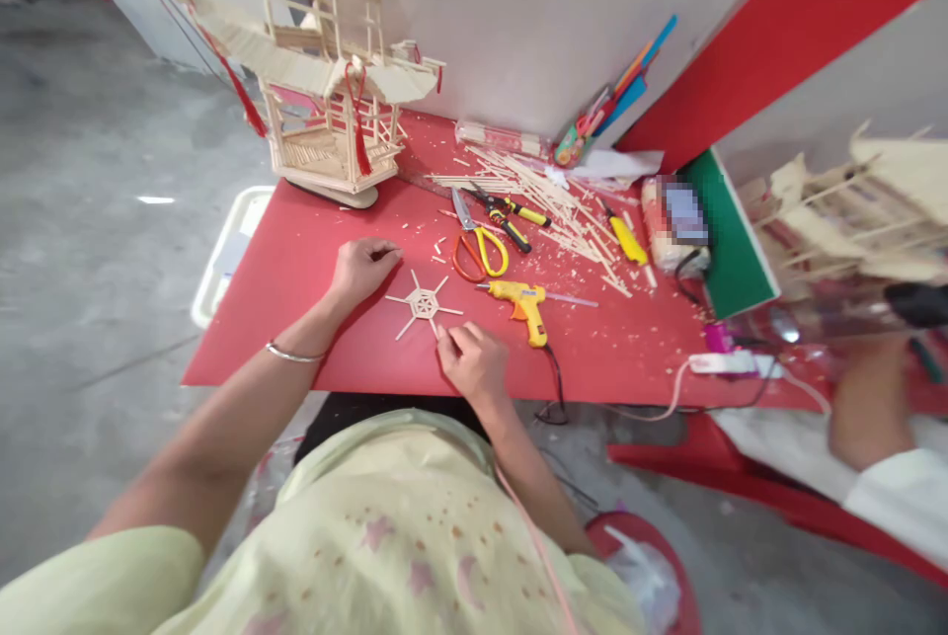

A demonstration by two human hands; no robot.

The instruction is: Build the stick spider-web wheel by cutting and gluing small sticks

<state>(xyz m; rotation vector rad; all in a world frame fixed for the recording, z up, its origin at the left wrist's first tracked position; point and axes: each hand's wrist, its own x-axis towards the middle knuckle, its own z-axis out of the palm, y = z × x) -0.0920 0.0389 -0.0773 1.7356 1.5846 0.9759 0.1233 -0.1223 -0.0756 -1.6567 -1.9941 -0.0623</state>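
Note:
A small six-spoked frame of thin wooden sticks (424,304), with a hexagon at its middle, lies flat on the red tabletop (296,240). My right hand (474,360) is closed at its near side, thumb and forefinger pinching the end of one spoke. To the frame's upper left, my left hand (364,270) rests on the table with its fingers curled together, apart from the frame. Whether those fingers hold anything is hidden. Right of the frame lies a yellow hot glue gun (522,307) with a glue stick in its back. Scissors (480,245) with red and yellow handles lie beyond.
A stick-built pavilion model (333,121) stands at the back left. Loose wooden sticks (548,191), pliers (511,220) and a yellow utility knife (626,238) lie at the back. A power strip (730,363) sits at right, near another person's arm (870,403).

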